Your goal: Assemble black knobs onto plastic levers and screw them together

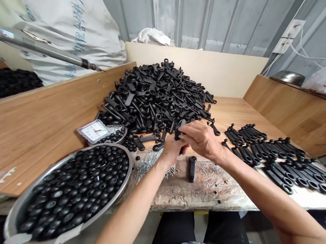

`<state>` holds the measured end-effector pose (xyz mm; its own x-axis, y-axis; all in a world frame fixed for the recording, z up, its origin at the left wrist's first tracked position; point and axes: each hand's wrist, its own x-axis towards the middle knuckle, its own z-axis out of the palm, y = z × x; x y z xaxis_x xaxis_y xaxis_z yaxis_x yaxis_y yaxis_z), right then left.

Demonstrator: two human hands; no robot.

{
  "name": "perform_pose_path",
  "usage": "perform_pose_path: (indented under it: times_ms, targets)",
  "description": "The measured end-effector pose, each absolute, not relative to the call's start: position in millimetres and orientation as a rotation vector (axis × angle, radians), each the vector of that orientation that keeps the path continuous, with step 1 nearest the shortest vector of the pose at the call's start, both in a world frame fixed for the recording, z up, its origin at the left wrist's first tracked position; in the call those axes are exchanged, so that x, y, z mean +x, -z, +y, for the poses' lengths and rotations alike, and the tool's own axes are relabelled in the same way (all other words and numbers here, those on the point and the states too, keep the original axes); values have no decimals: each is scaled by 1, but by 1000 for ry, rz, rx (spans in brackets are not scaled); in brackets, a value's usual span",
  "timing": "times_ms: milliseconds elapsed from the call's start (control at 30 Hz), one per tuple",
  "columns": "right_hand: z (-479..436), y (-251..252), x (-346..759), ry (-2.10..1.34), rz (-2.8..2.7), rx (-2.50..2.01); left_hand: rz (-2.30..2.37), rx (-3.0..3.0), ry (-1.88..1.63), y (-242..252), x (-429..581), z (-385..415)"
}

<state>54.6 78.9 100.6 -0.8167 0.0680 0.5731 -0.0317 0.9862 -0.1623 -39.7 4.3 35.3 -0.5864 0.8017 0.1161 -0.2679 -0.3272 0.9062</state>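
Note:
My left hand (173, 147) is closed around a black plastic crank handle (180, 129), held just above the bench in front of the pile. My right hand (202, 139) reaches over from the right, its fingers closed on the same part and hiding most of it. Under and beside my left hand lies a heap of small silver screws (149, 164). A single black crank arm (192, 168) with a round socket at its far end rests on the worn bench below my right hand.
Behind my hands rises a large pile of black crank arms (159, 96). A metal basin (130, 168) of black knobs stands left, near a small dial clock (94, 131). Rows of crank handles (274, 151) lie right. An electric screwdriver (46, 48) hangs upper left.

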Motion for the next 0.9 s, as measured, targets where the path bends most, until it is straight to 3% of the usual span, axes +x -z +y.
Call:
perform_pose_path:
  times_ms: [133,233,500,900]
  targets:
    - [80,-76,60,-602,-2261,-98,1163,667,-2068,-62,-61,-21]
    - [75,-43,63,-662,-2561,-157,1045,616,-2138,-73,-64,-26]
    - [47,-20,66,-104,-3264,-287,1048,623,-2066,-55,-52,16]
    - [35,18,71,219,-3018,94,1232,569,-1978,-14,-55,17]
